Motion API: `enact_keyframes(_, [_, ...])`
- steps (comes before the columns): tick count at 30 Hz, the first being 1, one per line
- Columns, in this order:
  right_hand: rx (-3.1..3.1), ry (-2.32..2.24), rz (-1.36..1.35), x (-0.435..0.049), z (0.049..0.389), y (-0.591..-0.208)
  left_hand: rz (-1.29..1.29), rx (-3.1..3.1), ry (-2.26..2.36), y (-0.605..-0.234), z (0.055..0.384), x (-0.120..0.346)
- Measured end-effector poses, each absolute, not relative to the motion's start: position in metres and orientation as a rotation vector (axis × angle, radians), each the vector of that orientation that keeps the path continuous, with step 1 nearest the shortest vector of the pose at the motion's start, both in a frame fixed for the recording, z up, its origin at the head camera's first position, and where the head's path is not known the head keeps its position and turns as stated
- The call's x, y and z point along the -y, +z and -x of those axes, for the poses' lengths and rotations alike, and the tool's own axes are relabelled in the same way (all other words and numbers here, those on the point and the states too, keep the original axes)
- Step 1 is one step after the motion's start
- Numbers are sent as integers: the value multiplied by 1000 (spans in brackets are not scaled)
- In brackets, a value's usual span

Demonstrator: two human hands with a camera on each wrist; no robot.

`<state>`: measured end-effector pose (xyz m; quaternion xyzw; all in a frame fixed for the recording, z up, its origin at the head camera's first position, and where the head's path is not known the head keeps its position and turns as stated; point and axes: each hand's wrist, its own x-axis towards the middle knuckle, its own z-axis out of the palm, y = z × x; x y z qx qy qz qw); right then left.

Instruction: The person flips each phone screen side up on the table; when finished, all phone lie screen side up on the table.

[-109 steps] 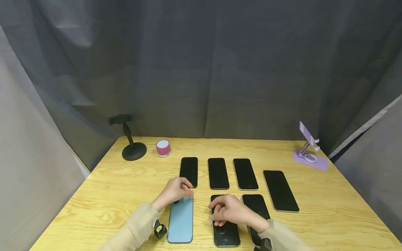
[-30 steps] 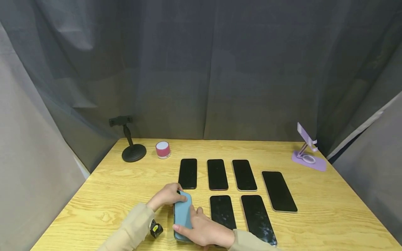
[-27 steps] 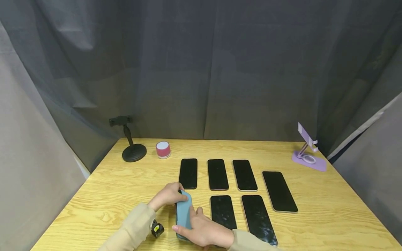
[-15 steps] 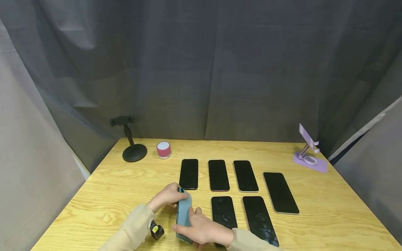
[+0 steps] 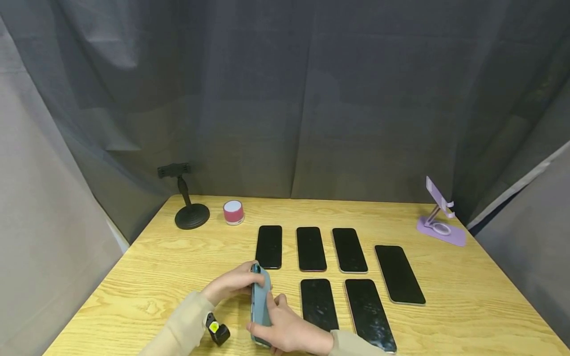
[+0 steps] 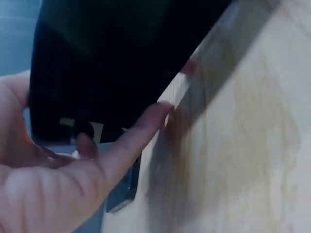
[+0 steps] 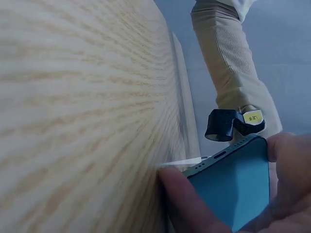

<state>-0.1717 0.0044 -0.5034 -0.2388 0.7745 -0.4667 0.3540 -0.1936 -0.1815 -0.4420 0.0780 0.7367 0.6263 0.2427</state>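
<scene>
A blue-backed smartphone (image 5: 260,309) is tilted on its long side, its left edge raised and the back facing right. My left hand (image 5: 232,283) grips its far end, thumb on the back. In the left wrist view, fingers (image 6: 141,128) lie across the dark screen (image 6: 107,63). My right hand (image 5: 289,329) holds the near end between thumb and fingers. In the right wrist view, the phone's port edge (image 7: 221,154) is close to the wooden table (image 7: 97,97). Whether the lower edge touches the table is unclear.
Several black-screened phones lie in two rows, among them one phone (image 5: 269,247) just beyond my left hand and another (image 5: 318,302) beside my right. Behind stand a black phone stand (image 5: 192,216), a pink cylindrical speaker (image 5: 233,212) and a purple folding stand (image 5: 441,230).
The blue phone, flat on the table at first, has been tipped up by its left edge. My right hand has moved left from over a black phone and taken hold of the blue one.
</scene>
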Motion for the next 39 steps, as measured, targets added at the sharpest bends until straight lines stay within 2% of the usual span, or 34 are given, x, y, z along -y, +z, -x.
enact_keyframes(2, [-2009,-1181,610,-5,170,-499,-218,-1910,1755,-444,194,186])
enact_keyframes(8, [-2013,-1199,690,-11,147,-445,-293,-1652,1805,-441,194,201])
enact_keyframes(11, [-2029,-1206,752,-14,142,-433,-364,-1610,1794,-439,194,207])
enact_keyframes(39, [-2129,-1438,709,-13,174,-418,-418,-1826,1760,-446,194,204])
